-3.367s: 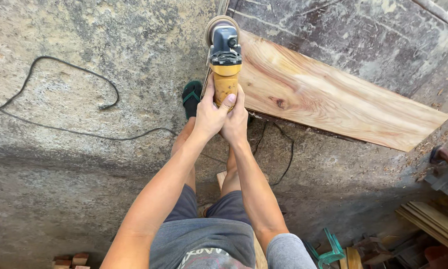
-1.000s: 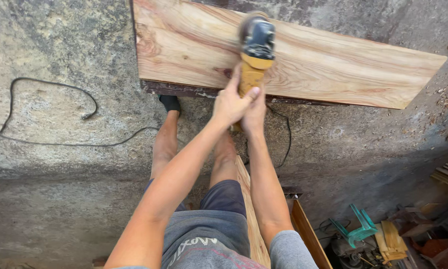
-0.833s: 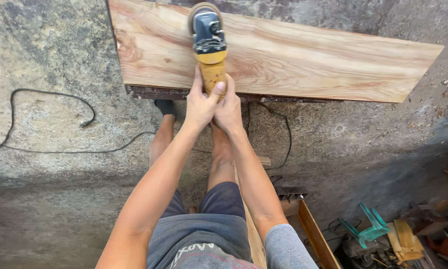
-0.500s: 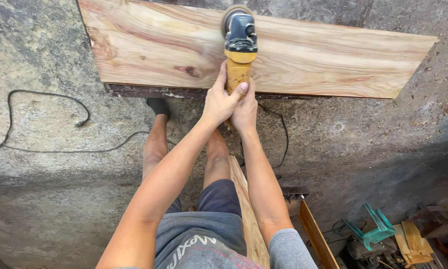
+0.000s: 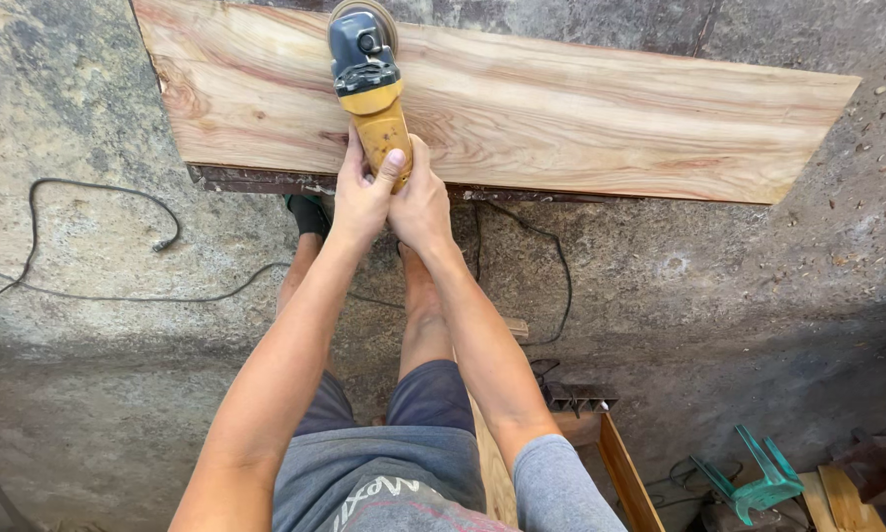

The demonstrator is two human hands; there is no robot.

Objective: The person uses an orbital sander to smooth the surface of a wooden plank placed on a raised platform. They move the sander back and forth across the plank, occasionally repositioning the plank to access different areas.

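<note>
L hand (image 5: 362,197) + R hand (image 5: 421,202) both clamped round yellow grinder (image 5: 369,89) handle. Grinder disc on wood plank (image 5: 581,118), near plank's left end. Black cable (image 5: 98,246) on concrete floor (image 5: 88,394).

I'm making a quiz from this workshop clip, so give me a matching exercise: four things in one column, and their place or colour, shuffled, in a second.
Things:
1. power sander
2. wooden plank
3. black cable
4. green stool

Places or colours:
A. looped on the concrete floor at left
B. pale, with reddish grain, lying across the top
C. yellow handle gripped by the left hand and right hand
D. lower right corner, among wood scraps

Pairs: 1-C, 2-B, 3-A, 4-D
</note>
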